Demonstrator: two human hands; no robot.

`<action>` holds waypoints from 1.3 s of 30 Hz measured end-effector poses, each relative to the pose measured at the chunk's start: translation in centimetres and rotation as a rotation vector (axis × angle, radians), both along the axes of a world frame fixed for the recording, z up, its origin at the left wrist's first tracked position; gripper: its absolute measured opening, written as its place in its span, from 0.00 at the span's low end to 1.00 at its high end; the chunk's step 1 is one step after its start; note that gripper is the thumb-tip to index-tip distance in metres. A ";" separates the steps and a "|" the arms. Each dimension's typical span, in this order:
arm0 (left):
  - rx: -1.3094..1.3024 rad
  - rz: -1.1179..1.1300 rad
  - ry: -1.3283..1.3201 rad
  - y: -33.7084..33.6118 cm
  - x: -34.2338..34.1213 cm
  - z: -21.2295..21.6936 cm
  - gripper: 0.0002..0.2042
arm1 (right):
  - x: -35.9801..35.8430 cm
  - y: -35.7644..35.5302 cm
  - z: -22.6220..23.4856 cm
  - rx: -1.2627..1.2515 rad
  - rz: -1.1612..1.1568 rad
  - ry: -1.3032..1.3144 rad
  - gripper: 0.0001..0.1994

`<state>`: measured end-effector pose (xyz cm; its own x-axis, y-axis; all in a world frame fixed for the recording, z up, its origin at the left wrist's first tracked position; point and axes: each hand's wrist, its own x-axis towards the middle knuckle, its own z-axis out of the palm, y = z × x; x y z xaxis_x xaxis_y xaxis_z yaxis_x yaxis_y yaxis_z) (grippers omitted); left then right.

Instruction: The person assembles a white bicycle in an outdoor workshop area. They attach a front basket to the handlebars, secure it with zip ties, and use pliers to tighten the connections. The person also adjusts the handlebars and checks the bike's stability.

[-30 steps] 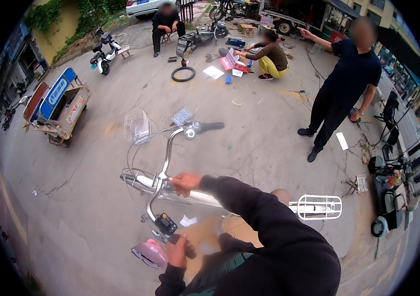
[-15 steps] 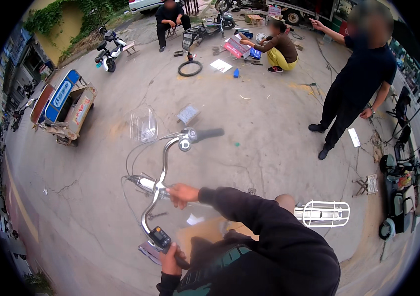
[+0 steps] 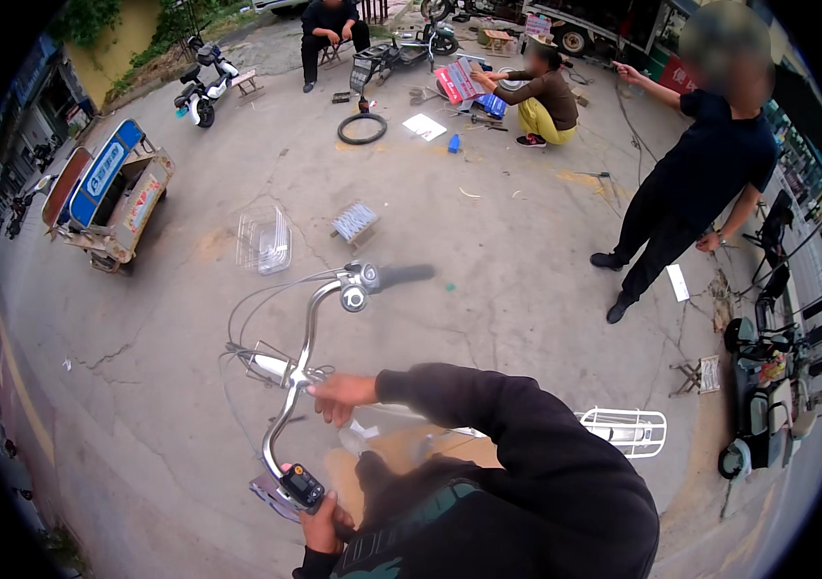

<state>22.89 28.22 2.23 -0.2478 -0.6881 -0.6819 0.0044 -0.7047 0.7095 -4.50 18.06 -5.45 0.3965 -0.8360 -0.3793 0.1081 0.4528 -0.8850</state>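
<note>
Though far from the white-lettered blue panel [image 3: 104,177], left fingers [image 3: 318,527] around a black grip [image 3: 344,532], right fingers [image 3: 337,409], hold unclear.

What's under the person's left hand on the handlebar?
The end of a dark grip shows past the left hand, with a black control unit next to it on the silver handlebar. The part inside the hand is covered.

The right sleeve [image 3: 479,405] is hiding the bicycle's [image 3: 301,374] middle; the left hand [image 3: 321,524] is partly covering a grip [image 3: 344,532]. The upper edge is cropping a white vehicle [image 3: 282,5] and a seated person [image 3: 328,37].
</note>
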 end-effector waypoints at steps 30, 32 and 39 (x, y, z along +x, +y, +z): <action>-0.041 -0.087 0.045 0.0 1.6 -2.4 0.10 | 0.9 -0.5 -0.2 -0.222 -0.177 0.248 0.34; -0.055 -0.108 0.027 -0.1 2.0 -2.4 0.09 | 1.5 -0.2 0.0 -0.300 -0.247 0.317 0.36; -0.038 -0.100 0.039 0.1 1.8 -3.2 0.09 | 0.9 0.3 0.8 -0.207 -0.227 0.397 0.35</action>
